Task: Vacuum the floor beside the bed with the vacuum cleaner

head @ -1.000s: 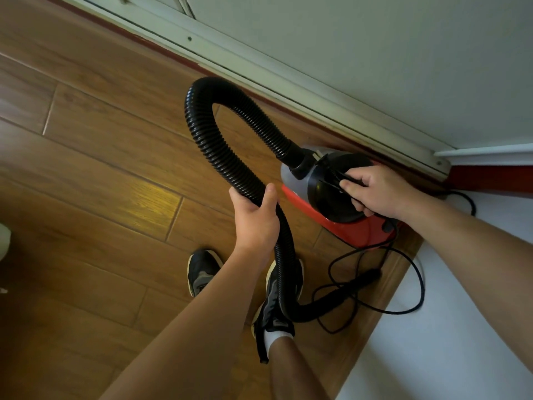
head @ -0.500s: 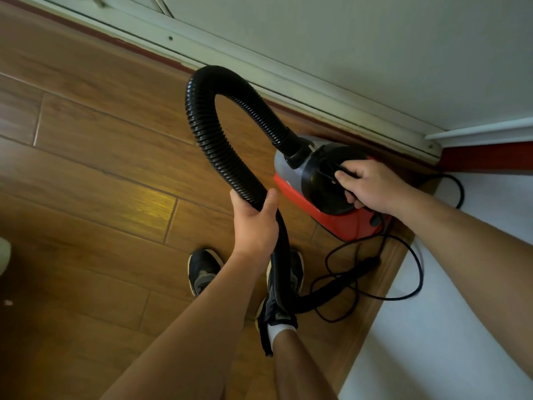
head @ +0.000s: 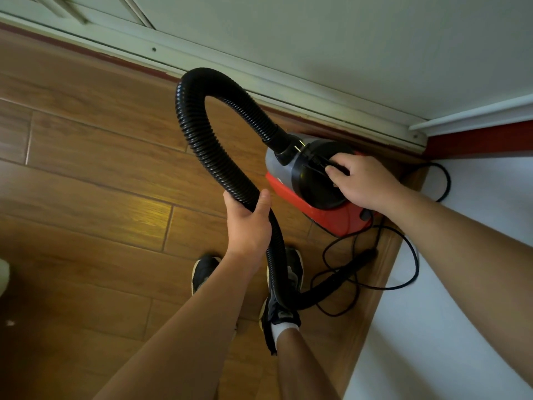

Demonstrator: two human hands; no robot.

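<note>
While the red and grey vacuum cleaner [head: 326,210] lies over the wooden floor [head: 86,183], just beside the white bed [head: 461,313], the right hand [head: 364,183] wraps its fingers round the black handle [head: 315,163] on top of the vacuum cleaner. Left of the vacuum cleaner, the left hand [head: 248,223] clasps the ribbed black hose [head: 202,145], which arches up from the vacuum cleaner's front end. A black cord [head: 411,255] loops behind the vacuum cleaner.

Two black shoes [head: 202,272] stand near a white threshold rail [head: 259,83] and red skirting [head: 476,140].
</note>
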